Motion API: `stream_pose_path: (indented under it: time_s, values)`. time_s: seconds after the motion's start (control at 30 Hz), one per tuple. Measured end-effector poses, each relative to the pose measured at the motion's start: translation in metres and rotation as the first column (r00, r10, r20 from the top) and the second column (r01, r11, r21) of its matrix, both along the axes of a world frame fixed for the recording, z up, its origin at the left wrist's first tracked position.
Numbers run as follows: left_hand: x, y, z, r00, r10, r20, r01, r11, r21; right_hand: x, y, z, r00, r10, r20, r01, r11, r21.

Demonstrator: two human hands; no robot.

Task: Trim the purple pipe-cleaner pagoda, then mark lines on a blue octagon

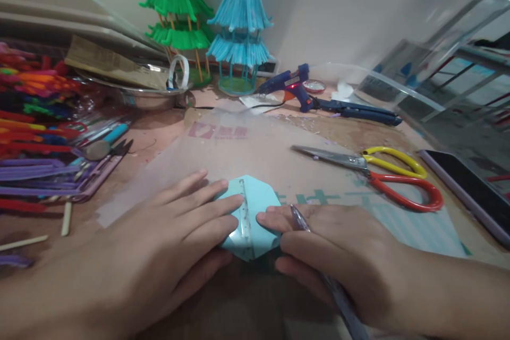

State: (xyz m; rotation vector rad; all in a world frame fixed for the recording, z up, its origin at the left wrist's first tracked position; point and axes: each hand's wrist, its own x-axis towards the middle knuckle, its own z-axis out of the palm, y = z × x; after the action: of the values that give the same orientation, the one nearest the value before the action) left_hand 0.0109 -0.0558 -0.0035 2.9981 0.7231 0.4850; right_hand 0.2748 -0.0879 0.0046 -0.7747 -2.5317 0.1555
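Observation:
A light-blue piece of paper or card (263,223), cut to a many-sided shape, lies in front of me. Across it runs a clear ruler (244,212) with dark markings. My left hand (191,223) rests flat with fingers stretched out, its fingertips pressing the ruler and the paper's left part. A pen (340,300) is held in my right hand (330,244), its tip pointing up and away past the fingers. The right index fingertip touches the paper's right side. Part of the paper's left edge is hidden under my left hand.
Scissors (366,164) with yellow and red handles lie ahead on the right, beside a phone (470,191). A glue gun (292,85), a metal bowl (147,96) and green (179,37) and blue (241,53) pavilion models stand behind. Colourful craft sticks (35,170) crowd the left.

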Motion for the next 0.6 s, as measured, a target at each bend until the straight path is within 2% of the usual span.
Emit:
stream_pose_path:
  time_s: [0.3,0.6]
  values:
    - [-0.0046,-0.0061,-0.0048,0.997,0.068,0.021,-0.069,0.996,0.055,0.0009,-0.0010,-0.0020,1.000,0.012,-0.004,-0.012,0.999,-0.033]
    - [-0.0053,-0.0040,-0.0071,0.998,0.070,-0.005,-0.070,0.996,0.052,0.0017,-0.0011,-0.0022,1.000,0.002,0.017,-0.001,0.999,-0.035]
